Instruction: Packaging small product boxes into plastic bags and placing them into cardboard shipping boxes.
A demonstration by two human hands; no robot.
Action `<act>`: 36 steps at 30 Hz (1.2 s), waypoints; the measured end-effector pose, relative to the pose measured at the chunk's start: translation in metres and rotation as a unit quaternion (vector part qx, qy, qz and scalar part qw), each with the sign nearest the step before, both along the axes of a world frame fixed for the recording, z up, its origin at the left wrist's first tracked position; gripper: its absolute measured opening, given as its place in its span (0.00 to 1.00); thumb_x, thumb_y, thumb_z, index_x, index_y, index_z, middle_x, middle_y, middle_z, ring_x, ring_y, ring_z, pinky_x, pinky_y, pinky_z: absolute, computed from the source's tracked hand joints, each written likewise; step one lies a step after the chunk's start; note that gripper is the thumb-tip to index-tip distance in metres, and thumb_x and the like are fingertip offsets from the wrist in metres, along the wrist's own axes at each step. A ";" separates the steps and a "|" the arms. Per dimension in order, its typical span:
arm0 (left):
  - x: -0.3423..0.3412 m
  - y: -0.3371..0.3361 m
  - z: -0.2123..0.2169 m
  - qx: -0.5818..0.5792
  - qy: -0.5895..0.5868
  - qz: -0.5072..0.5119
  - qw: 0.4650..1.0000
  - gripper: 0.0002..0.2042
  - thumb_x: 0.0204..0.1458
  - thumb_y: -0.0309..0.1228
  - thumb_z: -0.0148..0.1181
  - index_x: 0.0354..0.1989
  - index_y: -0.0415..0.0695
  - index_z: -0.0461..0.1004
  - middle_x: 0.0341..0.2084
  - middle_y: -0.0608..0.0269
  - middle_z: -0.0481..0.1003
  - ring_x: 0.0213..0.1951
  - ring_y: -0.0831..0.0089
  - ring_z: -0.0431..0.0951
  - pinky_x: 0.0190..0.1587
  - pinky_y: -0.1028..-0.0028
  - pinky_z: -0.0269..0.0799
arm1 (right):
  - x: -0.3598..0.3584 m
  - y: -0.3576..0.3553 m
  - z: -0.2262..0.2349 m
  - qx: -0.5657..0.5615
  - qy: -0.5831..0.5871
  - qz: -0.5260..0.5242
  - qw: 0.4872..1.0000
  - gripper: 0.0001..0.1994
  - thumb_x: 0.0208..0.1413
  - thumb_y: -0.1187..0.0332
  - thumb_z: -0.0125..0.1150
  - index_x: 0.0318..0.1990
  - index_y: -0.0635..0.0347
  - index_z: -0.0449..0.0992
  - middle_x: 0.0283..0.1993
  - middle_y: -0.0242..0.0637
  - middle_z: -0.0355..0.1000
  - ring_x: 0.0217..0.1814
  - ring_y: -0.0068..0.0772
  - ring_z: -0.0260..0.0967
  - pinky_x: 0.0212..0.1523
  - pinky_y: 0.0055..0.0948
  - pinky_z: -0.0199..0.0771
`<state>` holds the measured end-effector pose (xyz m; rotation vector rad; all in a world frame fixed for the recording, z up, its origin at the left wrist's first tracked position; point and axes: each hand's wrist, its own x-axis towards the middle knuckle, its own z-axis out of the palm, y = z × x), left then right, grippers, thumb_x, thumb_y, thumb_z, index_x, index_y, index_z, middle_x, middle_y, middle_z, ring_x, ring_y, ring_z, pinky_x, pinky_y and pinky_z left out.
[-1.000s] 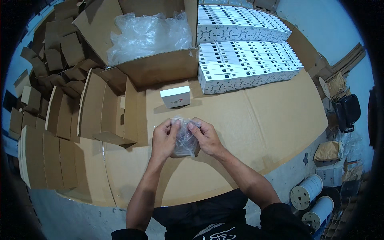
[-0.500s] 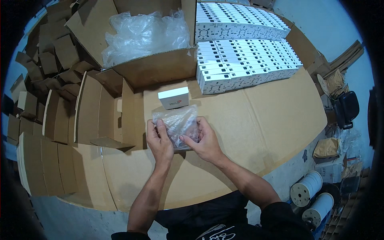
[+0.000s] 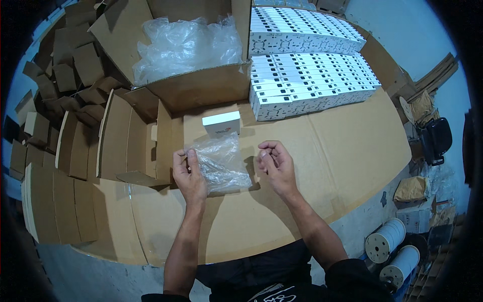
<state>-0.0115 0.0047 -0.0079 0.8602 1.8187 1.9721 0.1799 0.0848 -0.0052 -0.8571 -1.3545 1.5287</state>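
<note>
My left hand [image 3: 190,176] pinches the left edge of a clear bubble-wrap bag [image 3: 221,166] just above the cardboard-covered table. My right hand [image 3: 277,166] hovers to the right of the bag, apart from it, its fingers curled and thumb near the fingertips; nothing shows in them. Right behind the bag stands a small white box [image 3: 221,123], its lower part covered by the bag. To the left of my left hand is an open brown carton [image 3: 136,146] lying with its hollow toward me.
A large carton [image 3: 201,88] full of clear plastic bags [image 3: 188,48] stands at the back. Rows of white boxes [image 3: 312,80] are stacked at the back right. Brown cartons [image 3: 60,206] crowd the left side. Cable spools [image 3: 385,239] stand on the floor at right.
My right hand has let go of the bag and moved to the right. My left hand has shifted slightly left, still gripping the bag, which now spreads out flatter.
</note>
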 end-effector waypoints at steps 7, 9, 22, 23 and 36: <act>0.026 -0.006 0.001 -0.041 0.024 -0.101 0.994 0.10 0.69 0.34 0.53 0.36 0.40 0.70 0.23 0.74 0.67 0.26 0.87 0.62 0.27 0.81 0.58 | -0.024 -0.010 0.002 -0.017 -0.073 -0.016 0.997 0.12 0.70 0.66 0.53 0.36 0.65 0.75 0.23 0.28 0.67 0.26 0.17 0.62 0.29 0.24 0.66; 0.027 -0.005 0.001 -0.052 0.033 -0.124 0.990 0.11 0.69 0.34 0.53 0.36 0.40 0.70 0.23 0.74 0.67 0.25 0.87 0.62 0.27 0.81 0.58 | -0.018 -0.009 -0.002 0.034 -0.103 -0.032 0.994 0.13 0.71 0.65 0.52 0.37 0.65 0.75 0.24 0.26 0.66 0.27 0.15 0.60 0.29 0.23 0.64; 0.019 -0.002 0.004 -0.020 -0.026 -0.126 0.992 0.10 0.69 0.33 0.53 0.39 0.39 0.74 0.28 0.72 0.72 0.30 0.87 0.66 0.33 0.82 0.63 | -0.018 -0.010 0.004 0.110 -0.133 -0.059 0.983 0.14 0.71 0.62 0.53 0.38 0.65 0.74 0.22 0.34 0.64 0.25 0.19 0.60 0.28 0.28 0.65; 0.020 -0.001 0.003 -0.002 -0.033 -0.100 0.994 0.11 0.69 0.33 0.53 0.38 0.38 0.74 0.28 0.72 0.72 0.31 0.86 0.67 0.34 0.81 0.64 | -0.020 -0.012 0.006 0.111 -0.132 -0.057 0.983 0.14 0.71 0.62 0.53 0.38 0.65 0.74 0.22 0.34 0.64 0.25 0.19 0.60 0.28 0.28 0.65; 0.011 -0.001 0.010 0.012 -0.005 -0.015 1.000 0.11 0.70 0.35 0.51 0.40 0.40 0.73 0.27 0.69 0.72 0.29 0.82 0.69 0.33 0.78 0.67 | -0.022 -0.020 0.005 0.101 -0.152 -0.036 0.983 0.14 0.71 0.65 0.53 0.35 0.66 0.74 0.23 0.36 0.68 0.25 0.22 0.63 0.28 0.30 0.66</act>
